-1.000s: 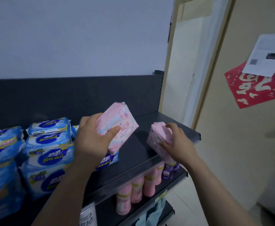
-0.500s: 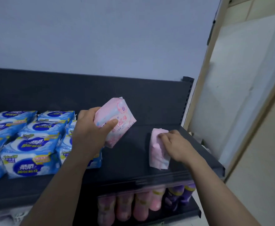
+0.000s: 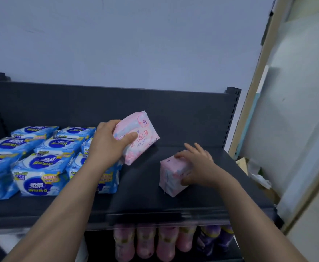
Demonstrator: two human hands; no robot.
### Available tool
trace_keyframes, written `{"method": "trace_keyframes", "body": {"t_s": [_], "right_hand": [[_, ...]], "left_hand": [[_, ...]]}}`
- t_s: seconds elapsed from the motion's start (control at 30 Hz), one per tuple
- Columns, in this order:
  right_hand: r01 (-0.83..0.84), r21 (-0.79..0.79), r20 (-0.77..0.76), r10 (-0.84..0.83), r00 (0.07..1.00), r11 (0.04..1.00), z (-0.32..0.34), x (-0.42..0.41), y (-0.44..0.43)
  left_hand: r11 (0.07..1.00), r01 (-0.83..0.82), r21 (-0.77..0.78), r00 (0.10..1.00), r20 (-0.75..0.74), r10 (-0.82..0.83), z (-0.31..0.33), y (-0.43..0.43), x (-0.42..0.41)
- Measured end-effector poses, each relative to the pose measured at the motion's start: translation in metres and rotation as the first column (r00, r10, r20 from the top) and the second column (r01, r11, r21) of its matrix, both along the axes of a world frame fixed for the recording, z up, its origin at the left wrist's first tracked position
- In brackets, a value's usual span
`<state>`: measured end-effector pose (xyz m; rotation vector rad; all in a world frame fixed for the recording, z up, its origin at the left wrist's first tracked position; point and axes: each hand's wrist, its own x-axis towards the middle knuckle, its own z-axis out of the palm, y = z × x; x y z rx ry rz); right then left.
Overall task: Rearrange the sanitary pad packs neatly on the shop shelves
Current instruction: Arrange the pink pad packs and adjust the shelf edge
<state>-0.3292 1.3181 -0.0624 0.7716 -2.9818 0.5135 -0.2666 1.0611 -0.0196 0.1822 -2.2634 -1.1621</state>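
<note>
My left hand (image 3: 108,143) grips a flat pink pad pack (image 3: 141,137) and holds it tilted above the dark top shelf (image 3: 173,203), just right of the blue packs. My right hand (image 3: 199,165) rests on a second pink pad pack (image 3: 171,175) that stands on the shelf's right part, thumb low on its side and fingers spread over its top. Several blue and white pad packs (image 3: 39,165) sit in rows on the left half of the shelf.
Pink and purple bottles (image 3: 166,242) stand on the shelf below. The shelf's back panel (image 3: 117,104) rises behind the packs, with a post (image 3: 232,112) at its right end. Beyond that are a door frame (image 3: 258,76) and boxes on the floor (image 3: 249,167).
My right hand has set its pink pack down on the shelf and loosened its fingers over it. My left hand still holds its pack in about the same place. The view has swung left.
</note>
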Motion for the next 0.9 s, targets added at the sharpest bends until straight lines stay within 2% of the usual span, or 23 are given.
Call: {"method": "trace_keyframes", "body": {"t_s": [0.13, 0.27, 0.5, 0.7, 0.9], "right_hand": [[0.02, -0.217, 0.108, 0.004, 0.994, 0.976, -0.007, -0.012, -0.004], [0.046, -0.195, 0.072, -0.032, 0.997, 0.98, -0.01, -0.025, -0.009], [0.136, -0.094, 0.059, -0.13, 0.99, 0.986, -0.002, -0.041, -0.014], [0.176, -0.168, 0.062, -0.168, 0.984, 0.97, 0.0, -0.047, -0.015], [0.2, -0.17, 0.093, -0.186, 0.978, 0.965, 0.004, -0.053, -0.019]], "left_hand": [[0.992, 0.109, 0.06, 0.993, 0.041, -0.111, 0.006, -0.01, -0.024], [0.987, 0.143, -0.068, 0.985, 0.11, -0.135, 0.013, -0.015, -0.064], [0.954, 0.272, -0.127, 0.923, 0.315, -0.221, 0.01, -0.025, -0.136], [0.91, 0.344, -0.231, 0.874, 0.434, -0.22, -0.004, -0.032, -0.178], [0.852, 0.372, -0.368, 0.86, 0.483, -0.167, -0.019, -0.039, -0.201]]}}
